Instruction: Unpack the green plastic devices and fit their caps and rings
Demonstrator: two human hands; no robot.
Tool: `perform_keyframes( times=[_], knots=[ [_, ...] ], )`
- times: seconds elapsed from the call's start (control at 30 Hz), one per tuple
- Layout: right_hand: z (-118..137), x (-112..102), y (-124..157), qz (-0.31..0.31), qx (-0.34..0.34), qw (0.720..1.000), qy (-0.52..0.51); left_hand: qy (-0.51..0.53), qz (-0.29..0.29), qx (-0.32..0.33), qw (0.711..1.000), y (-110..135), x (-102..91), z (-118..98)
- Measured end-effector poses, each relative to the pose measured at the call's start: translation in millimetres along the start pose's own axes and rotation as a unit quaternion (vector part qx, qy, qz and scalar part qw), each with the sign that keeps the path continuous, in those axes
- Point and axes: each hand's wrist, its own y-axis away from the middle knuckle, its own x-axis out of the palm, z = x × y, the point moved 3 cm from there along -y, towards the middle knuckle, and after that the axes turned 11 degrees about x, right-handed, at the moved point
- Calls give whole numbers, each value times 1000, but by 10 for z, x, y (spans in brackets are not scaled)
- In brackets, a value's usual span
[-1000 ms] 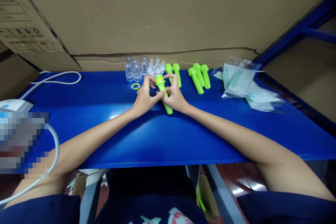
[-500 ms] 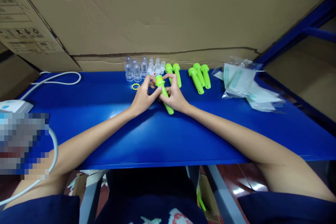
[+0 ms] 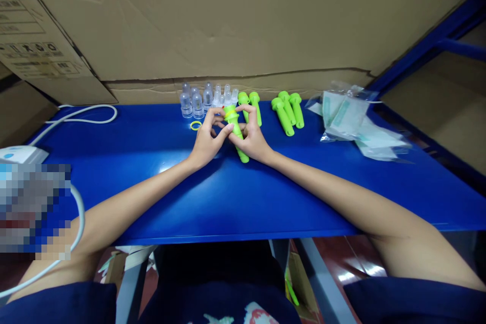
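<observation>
Head view, single frame. The person sits at a blue table [image 3: 159, 182] with both forearms laid across it, hands meeting near the far middle of the top.

Left hand [image 3: 207, 140]: fingers curled and closed around the upper part of a lime-green plastic tube [image 3: 237, 134], thumb and forefinger pinching up near its flanged head. Right hand [image 3: 252, 137]: fingers closed on the same tube from the other side, forefinger raised to the head end. The tube lies tilted, head pointing away from the person, lower end showing below the hands and close to the table surface; whether it touches the top I cannot tell.

Just left of the left hand, on the table, a small yellow ring [image 3: 196, 125] lies flat, apart from the fingers.

Behind the hands, against the cardboard sheet [image 3: 243, 25] that backs the table: a cluster of clear plastic caps [image 3: 197, 99] standing upright. Just right of them, two green tubes [image 3: 250, 104] lying side by side, and further right a group of three green tubes [image 3: 287, 110].

Far right of the table: a pile of clear sachets [image 3: 353, 121], overlapping one another.

Left edge: a white cable [image 3: 83, 114] loops over the table top to a white device [image 3: 21, 153]
</observation>
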Motion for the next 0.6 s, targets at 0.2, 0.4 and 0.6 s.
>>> perform_keyframes(
  times=[0.2, 0.4, 0.6],
  knots=[
    [-2, 1, -4, -5, -12, 1000, 2, -7, 1, -4, 1000, 17, 14, 12],
    [-24, 2, -4, -2, -3, 1000, 13, 6, 9, -5, 1000, 4, 19, 14],
    [-39, 4, -3, 5, -6, 1000, 13, 37, 13, -11, 999, 12, 36, 40]
  ],
)
